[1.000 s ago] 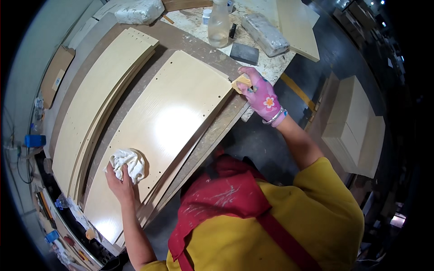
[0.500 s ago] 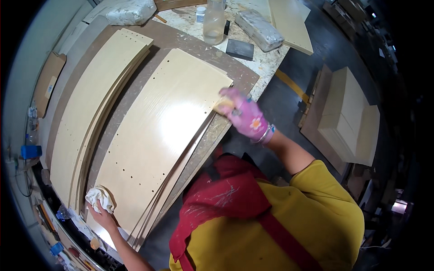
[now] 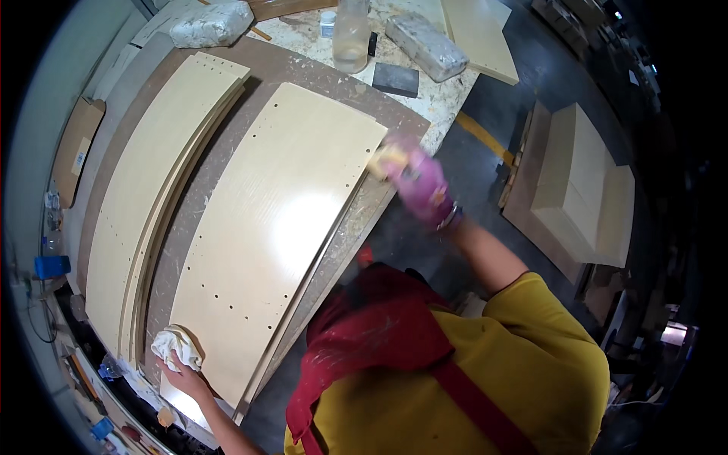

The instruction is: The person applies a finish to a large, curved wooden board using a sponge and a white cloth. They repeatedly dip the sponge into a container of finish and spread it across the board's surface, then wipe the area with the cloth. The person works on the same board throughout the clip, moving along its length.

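We take the middle of the shiny, cream-coloured board (image 3: 254, 205) as our clock's centre; it lies flat on a brown sheet (image 3: 364, 102), with at least one more board showing beneath its lower-right edge.

At 7 o'clock, we see the bare left hand (image 3: 183, 375) with fingers bent onto a bunched white cloth (image 3: 175, 347) near the board's bottom corner. At 2 o'clock, the right hand (image 3: 423, 189), in a pink glove, is closed around a yellow block (image 3: 388, 161) at the board's edge; blur keeps us from telling how hard it presses, if at all.

We judge this board to be partway through: its holes are already in, and both hands are busy at it. We cannot tell which stretches are finished and which remain. Toward 9 and 10 o'clock, a stack of similar curved boards (image 3: 171, 144) has no hand on it, and we cannot say whether those are done or waiting. At 1 o'clock, a grey block (image 3: 396, 80) lies unheld.
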The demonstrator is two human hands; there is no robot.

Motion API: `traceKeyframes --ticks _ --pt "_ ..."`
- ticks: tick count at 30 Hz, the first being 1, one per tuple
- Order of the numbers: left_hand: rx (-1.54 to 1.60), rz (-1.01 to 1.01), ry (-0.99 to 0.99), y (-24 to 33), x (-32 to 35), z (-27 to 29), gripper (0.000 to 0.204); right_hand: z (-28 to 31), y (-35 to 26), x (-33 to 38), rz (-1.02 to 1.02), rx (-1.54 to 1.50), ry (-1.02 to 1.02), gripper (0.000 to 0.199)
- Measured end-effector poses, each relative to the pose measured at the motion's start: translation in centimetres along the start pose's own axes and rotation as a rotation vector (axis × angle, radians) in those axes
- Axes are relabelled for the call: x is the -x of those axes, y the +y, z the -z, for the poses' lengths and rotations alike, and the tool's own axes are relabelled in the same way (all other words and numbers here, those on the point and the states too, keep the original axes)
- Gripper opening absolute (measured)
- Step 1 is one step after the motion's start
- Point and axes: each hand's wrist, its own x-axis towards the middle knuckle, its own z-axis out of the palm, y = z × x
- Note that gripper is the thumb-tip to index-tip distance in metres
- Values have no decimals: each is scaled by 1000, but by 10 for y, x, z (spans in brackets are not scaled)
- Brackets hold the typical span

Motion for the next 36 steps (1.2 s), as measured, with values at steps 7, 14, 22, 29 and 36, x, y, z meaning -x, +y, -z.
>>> traceKeyframes --ticks 7,14,22,29,36 --pt "-21 -26 5 9 4 0 50 -4 39 -18 265 218 118 30" --pt "-148 -189 54 -9 4 -1 48 -5 18 -10 372 191 156 26" --pt "-235 -261 69 -13 0 -3 47 -50 8 30 510 237 -23 27" --pt "-201 -248 45 2 2 -1 45 -35 -2 17 237 106 115 27" --pt "-173 -273 25 0 0 1 46 -75 -16 66 382 226 -160 29"
